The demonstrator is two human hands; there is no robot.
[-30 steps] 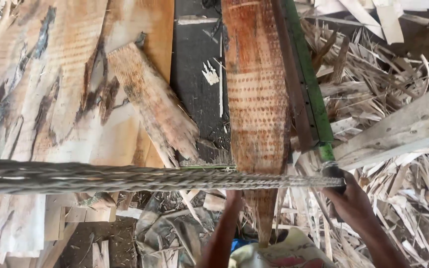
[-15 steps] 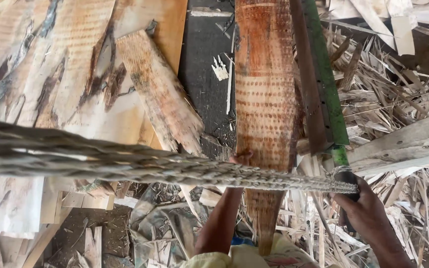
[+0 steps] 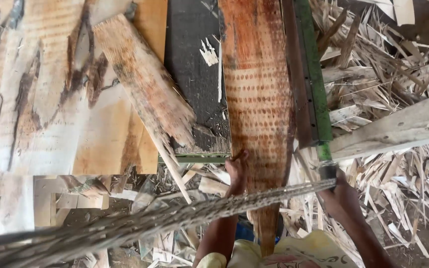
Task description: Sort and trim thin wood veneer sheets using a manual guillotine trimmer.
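Head view, one item in hand: a reddish veneer strip [image 3: 256, 109], long and narrow, dotted with rows of small marks. Change noted: against the earlier pictures the left hand [image 3: 237, 171] has come forward from below the toothed blade [image 3: 214, 208] and now lies on the strip's near left edge, fingers flat against the wood rather than closed round it; the blade's far end has swung lower on the left, while its handle end stays put. Judged from this, the strip is being steadied or lined up under the blade, not yet cut. The right hand [image 3: 341, 198] is wrapped tight on the blade's handle [image 3: 327, 169], just right of the strip. Orientation: the strip's long axis runs straight away from the person, its near end tapering to a ragged point below the left hand, its far end running off the top of the frame. The blade crosses that axis nearly at right angles, just nearer than the left hand's fingers. Adjacent: a green rail [image 3: 314, 74] flanks the strip's right edge, beyond the right hand; a dark table surface [image 3: 194, 89] lies left of the left hand; a pale broken strip [image 3: 145, 84] slants beyond that; veneer scraps [image 3: 388, 64] heap to the right of the right hand.
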